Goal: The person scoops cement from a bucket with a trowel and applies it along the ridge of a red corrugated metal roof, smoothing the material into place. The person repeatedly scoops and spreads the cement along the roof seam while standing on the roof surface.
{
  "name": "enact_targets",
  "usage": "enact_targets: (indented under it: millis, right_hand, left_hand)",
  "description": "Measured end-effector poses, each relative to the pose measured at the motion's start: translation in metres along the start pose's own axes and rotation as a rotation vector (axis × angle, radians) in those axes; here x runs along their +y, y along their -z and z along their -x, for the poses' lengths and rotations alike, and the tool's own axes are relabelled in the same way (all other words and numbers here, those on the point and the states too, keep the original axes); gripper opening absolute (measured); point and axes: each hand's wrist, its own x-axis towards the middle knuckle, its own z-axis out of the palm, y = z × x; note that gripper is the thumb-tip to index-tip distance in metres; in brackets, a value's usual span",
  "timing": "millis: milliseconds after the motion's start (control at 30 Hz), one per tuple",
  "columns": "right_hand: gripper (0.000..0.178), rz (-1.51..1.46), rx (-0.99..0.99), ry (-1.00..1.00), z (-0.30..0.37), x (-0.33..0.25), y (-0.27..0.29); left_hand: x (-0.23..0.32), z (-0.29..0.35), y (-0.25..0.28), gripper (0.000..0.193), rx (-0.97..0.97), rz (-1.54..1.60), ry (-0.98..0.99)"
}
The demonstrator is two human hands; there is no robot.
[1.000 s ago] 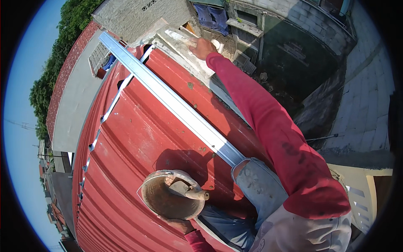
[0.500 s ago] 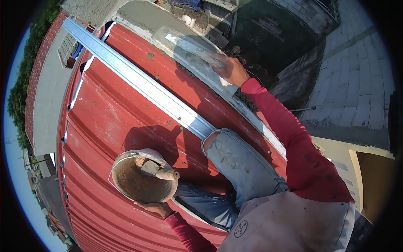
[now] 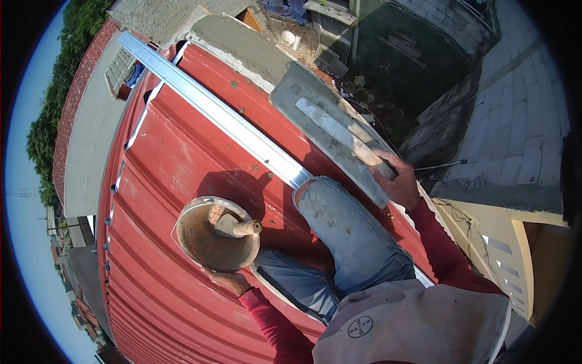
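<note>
My right hand (image 3: 400, 181) is closed around the handle of a long flat plastering trowel (image 3: 330, 144), whose grey, mortar-smeared blade lies along the wall top. Fresh grey mortar (image 3: 242, 45) coats the wall top beyond the blade's far end. My left hand (image 3: 231, 282) supports the lower side of a dirty bucket (image 3: 203, 246), its fingers partly hidden beneath. Inside the tilted bucket rests a smaller trowel (image 3: 245, 228) with a worn wooden handle, beside a reddish lump.
Red ribbed metal roofing (image 3: 163, 176) spreads around my legs, with mortar crumbs on it. A long silver metal channel (image 3: 224, 121) lies across it, ending at my knee. Past the wall, the ground drops to a lower yard (image 3: 388, 79). A grey block wall (image 3: 515, 127) stands at right.
My right hand has drawn the plastering trowel back along the wall top, toward my body and to the right. The bucket stays in my left hand; the whole view has shifted slightly.
</note>
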Motion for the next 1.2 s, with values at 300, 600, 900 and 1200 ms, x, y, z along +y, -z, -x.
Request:
enact_targets:
  millis: [300,600,900,1200]
  right_hand:
    - [0.06,-0.446,-0.119,0.523,0.06,-0.168,-0.186]
    - [0.023,-0.205,-0.394,0.871,0.085,-0.18,-0.229]
    - [0.026,1.004,-0.8,0.756,0.057,-0.072,-0.296]
    - [0.029,0.493,-0.818,0.397,0.082,-0.06,-0.247]
  left_hand:
    - [0.117,0.149,-0.048,0.063,-0.239,-0.352,-0.515]
    - [0.12,0.103,0.062,0.035,-0.068,0.1,0.009]
    - [0.085,0.08,0.092,0.026,0.144,-0.045,-0.064]
    - [0.045,0.035,0.029,0.105,-0.08,-0.589,-0.228]
